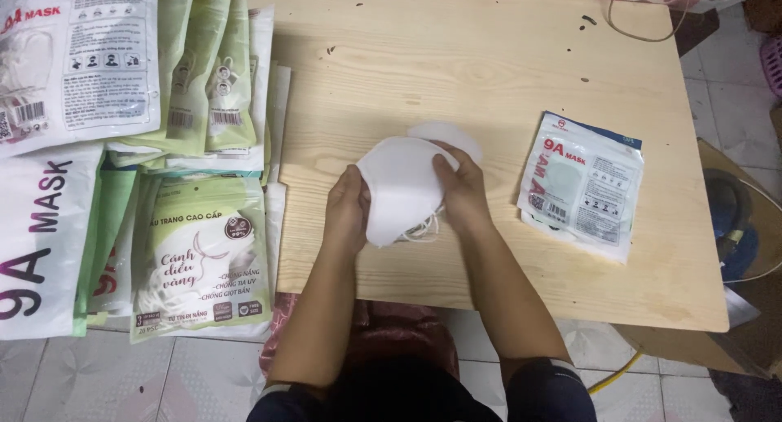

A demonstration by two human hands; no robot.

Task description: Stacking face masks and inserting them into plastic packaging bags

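I hold a stack of white face masks point(401, 186) over the wooden table point(489, 72), my left hand point(349, 208) gripping its left edge and my right hand point(461, 190) closed on its right edge, thumb across the top. White ear loops point(423, 226) dangle beneath the stack, between my hands. To the right of the stack, apart from it, a flat white mask packet point(582, 184) lies on the table. To the left of the stack, overlapping green and white mask packets point(199, 259) are piled along the table's left edge. A thin cable point(643, 31) curls at the table's far right corner.
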